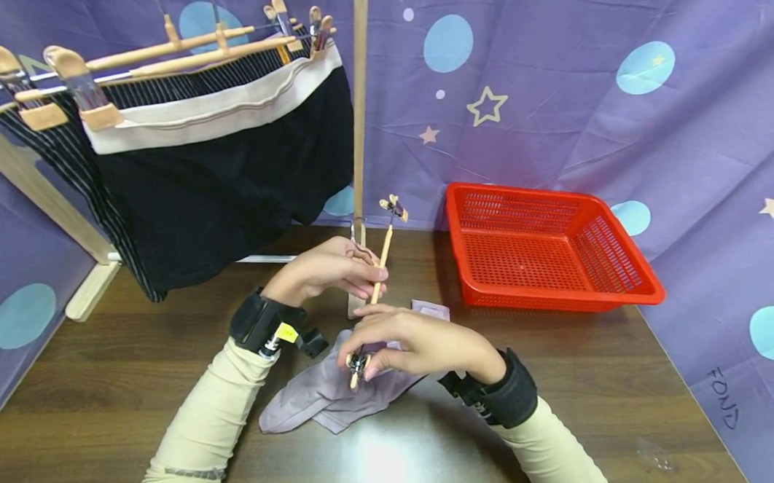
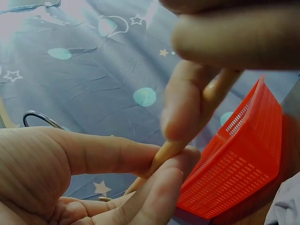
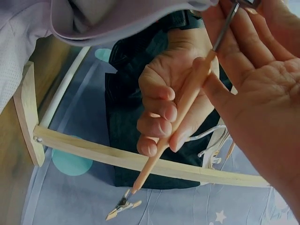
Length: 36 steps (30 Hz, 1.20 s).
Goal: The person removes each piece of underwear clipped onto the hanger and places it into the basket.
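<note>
My left hand [image 1: 339, 269] grips the wooden bar of a clip hanger [image 1: 383, 260], thumb and fingers around its middle. In the right wrist view that bar [image 3: 187, 98] slants past the curled left fingers. At the near end, my right hand [image 1: 425, 341] has thumb and index finger around a hanger clip [image 1: 356, 361]. The far clip [image 1: 395, 208] hangs free beyond the left hand. A mauve cloth garment [image 1: 329, 390] lies crumpled on the table beneath both hands; whether the near clip bites it cannot be told.
A red perforated basket [image 1: 561, 304] stands at the back right. On the left, a wooden rack [image 1: 357, 90] carries black shorts [image 1: 226, 184] and a striped garment [image 1: 61, 156] on clip hangers. A purple patterned cloth [image 1: 539, 131] hangs behind the brown table [image 1: 565, 378].
</note>
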Tool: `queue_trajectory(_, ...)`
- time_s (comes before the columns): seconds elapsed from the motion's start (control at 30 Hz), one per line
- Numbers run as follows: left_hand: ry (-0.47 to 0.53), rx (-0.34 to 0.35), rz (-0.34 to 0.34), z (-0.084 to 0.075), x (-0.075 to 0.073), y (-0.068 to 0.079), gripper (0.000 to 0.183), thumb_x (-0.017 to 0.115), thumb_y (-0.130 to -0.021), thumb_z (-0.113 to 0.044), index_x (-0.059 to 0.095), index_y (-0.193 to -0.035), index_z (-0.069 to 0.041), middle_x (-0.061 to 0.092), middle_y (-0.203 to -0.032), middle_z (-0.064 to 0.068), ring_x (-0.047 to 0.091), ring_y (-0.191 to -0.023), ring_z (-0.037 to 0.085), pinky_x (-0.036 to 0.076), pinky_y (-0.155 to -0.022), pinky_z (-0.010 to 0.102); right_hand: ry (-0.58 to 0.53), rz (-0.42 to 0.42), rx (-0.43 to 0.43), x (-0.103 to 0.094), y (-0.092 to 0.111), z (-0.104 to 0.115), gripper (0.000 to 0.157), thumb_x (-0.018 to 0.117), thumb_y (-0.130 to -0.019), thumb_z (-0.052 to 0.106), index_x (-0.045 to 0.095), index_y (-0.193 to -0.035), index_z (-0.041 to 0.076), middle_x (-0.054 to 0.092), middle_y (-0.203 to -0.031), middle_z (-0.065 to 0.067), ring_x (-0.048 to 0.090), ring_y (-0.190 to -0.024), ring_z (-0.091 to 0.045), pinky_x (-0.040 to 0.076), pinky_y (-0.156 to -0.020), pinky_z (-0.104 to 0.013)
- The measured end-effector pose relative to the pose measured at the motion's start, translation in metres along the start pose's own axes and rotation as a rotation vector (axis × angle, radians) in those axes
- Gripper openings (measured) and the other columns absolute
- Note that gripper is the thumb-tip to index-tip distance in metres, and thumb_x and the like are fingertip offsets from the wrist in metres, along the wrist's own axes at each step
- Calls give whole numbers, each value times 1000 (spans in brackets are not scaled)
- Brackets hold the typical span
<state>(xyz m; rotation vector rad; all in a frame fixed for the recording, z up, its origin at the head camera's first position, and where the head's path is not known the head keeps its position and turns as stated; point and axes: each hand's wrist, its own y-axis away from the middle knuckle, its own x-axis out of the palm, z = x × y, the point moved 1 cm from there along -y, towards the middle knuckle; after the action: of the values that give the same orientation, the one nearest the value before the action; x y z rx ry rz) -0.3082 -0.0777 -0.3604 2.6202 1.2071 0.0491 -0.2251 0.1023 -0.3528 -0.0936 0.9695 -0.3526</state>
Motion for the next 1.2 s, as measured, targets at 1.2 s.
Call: queue_trajectory(1.2, 27, 54, -35, -4, 2, 1, 20, 64, -96, -10, 66, -104, 8, 76, -79, -1, 72, -72, 8, 61, -70, 23, -95, -178, -49, 3, -1, -1, 19, 78, -84, 1, 75, -102, 5, 74, -88, -2, 65, -90, -11, 53, -92, -27)
